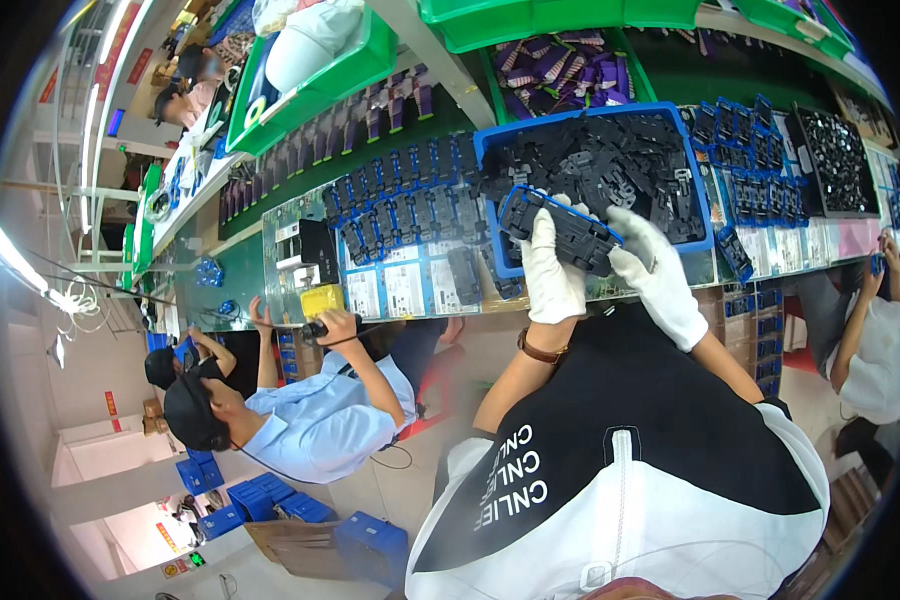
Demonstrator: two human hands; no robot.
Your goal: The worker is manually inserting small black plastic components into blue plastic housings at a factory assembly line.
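Observation:
My left hand (554, 275), in a white glove, is closed on a black moulded plastic chassis with a blue rim (570, 232), thumb lying across it. The piece is tilted over the near left part of a blue bin (712, 215). My right hand (660, 285), also gloved, is at the right end of the chassis, with its fingertips above and thumb below that end; motion softens its outline. Loose black plastic parts (610, 150) are heaped in the bin, partly hidden behind my hands.
Left of the bin, rows of black-and-blue assemblies (400, 205) lie on the bench; more assemblies (760, 190) are on its right. A black tray (840, 160) holds small dark parts. Green bins (560, 20) stand behind. A co-worker in light blue (330, 415) sits at left, holding a dark tool.

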